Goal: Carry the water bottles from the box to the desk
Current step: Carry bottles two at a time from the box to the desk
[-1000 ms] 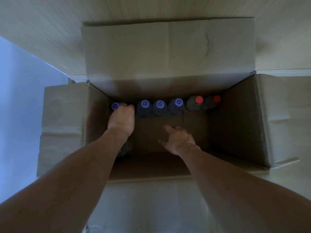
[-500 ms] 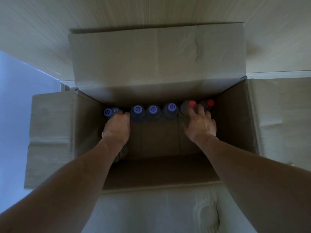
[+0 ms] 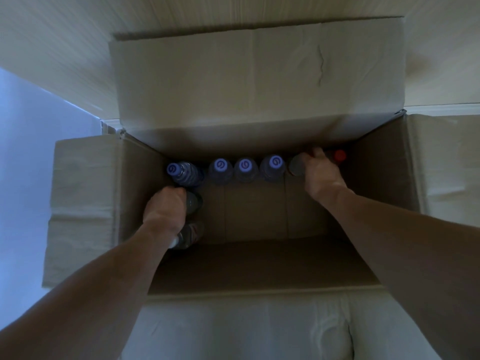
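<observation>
The cardboard box [image 3: 259,229] stands open on the floor, its four flaps folded outward. The far flap [image 3: 257,81] leans against a pale wood-grain surface [image 3: 52,35].

Contents, far wall, left to right:
- One bottle with a purple cap [image 3: 173,168], tilted, its ribbed clear body visible.
- Three upright bottles with purple caps [image 3: 220,165], [image 3: 245,165], [image 3: 275,161], standing touching in a row.
- One bottle [image 3: 296,166] under the right hand, its cap hidden.
- One bottle with a red cap [image 3: 339,155] in the far right corner.

Contents, left wall: two more clear bottles stand in front of the tilted one. The nearer [image 3: 188,236] shows red on its label; its cap is hidden behind the forearm.

Markings: each purple cap carries a white spiral-shaped logo. No lettering on caps, labels or cardboard is readable; the box interior is dim.

Left hand [image 3: 166,206]: fingers curled down over the top of the middle left-wall bottle [image 3: 193,202], gripping it at the neck.

Right hand [image 3: 320,168]: fingers curled over the top of the covered bottle beside the red-capped one, holding it by the shoulder. The fingertips reach the far wall.

All visible bottles are inside the box. The person's light trousers [image 3: 246,331] show below the near edge.
</observation>
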Demonstrator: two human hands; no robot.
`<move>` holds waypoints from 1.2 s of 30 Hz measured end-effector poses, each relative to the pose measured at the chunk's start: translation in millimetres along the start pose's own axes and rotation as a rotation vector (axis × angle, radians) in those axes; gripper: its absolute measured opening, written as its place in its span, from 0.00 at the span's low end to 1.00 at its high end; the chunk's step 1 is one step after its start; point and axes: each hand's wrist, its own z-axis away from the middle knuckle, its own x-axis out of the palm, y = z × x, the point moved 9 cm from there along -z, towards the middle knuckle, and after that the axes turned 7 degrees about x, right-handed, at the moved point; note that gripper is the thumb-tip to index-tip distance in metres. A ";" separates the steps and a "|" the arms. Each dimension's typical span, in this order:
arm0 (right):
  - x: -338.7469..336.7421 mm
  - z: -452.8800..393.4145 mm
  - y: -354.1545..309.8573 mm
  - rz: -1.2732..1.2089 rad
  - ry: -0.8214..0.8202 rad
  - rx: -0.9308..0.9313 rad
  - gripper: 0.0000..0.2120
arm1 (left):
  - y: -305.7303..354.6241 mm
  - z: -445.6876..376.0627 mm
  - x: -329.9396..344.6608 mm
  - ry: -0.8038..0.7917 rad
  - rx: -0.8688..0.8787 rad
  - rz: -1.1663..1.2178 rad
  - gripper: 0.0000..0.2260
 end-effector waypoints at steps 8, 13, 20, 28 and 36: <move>8.1 8.2 6.5 -0.014 0.021 0.002 0.16 | 8.7 -3.7 -4.6 0.050 0.039 0.013 0.08; 19.6 28.3 7.4 -0.050 -0.012 -0.018 0.17 | 31.7 -1.3 -2.8 0.047 0.086 0.033 0.09; 41.4 44.5 4.9 -0.104 -0.108 -0.052 0.14 | 88.2 -2.3 -3.2 0.073 0.228 0.056 0.09; 54.1 52.8 -4.0 -0.101 -0.150 -0.092 0.21 | 124.8 -6.1 2.4 0.152 0.300 0.177 0.10; 62.2 48.9 -9.8 -0.130 -0.111 -0.156 0.21 | 100.7 -17.9 30.0 0.148 0.274 0.521 0.28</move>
